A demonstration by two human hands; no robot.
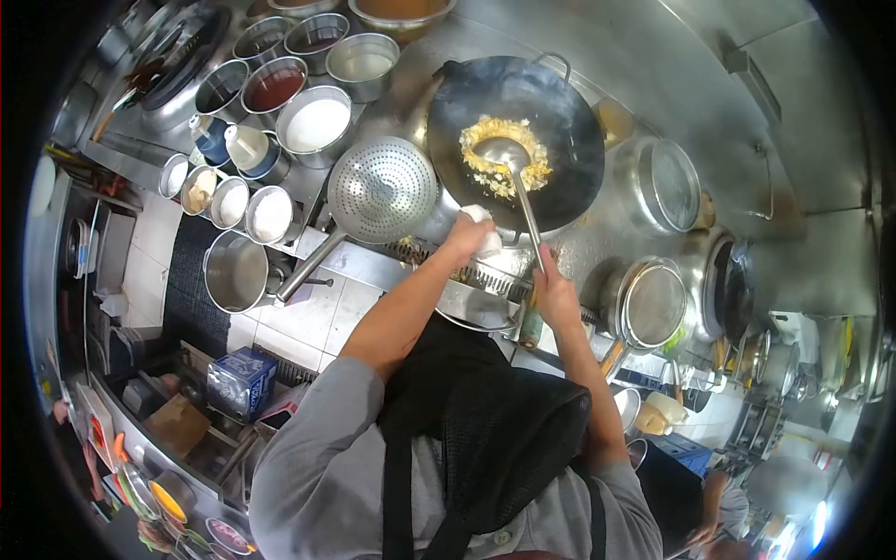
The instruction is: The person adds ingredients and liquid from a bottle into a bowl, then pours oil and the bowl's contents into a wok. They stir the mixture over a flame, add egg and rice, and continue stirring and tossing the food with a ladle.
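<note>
A dark wok [571, 121] sits on the steel range, with yellow, egg-like crumbly food [535, 175] in its middle. My left hand [467, 237] is closed around a folded white cloth [488, 235] at the wok's near rim. Whether the cloth wraps a wok handle is hidden. The long handle of a metal ladle [527, 207] is gripped in my right hand [556, 292]. Its bowl rests face down on the food. Left of the wok lies a large perforated strainer [381, 189], its handle pointing towards me.
Steel pots of sauces and white powders [315, 124] stand at the upper left, beside squeeze bottles [247, 149]. An empty pot [236, 271] hangs near the range edge. Round sieves [653, 303] and a lidded pot [667, 182] are on the right. Another person's arm [712, 509] shows lower right.
</note>
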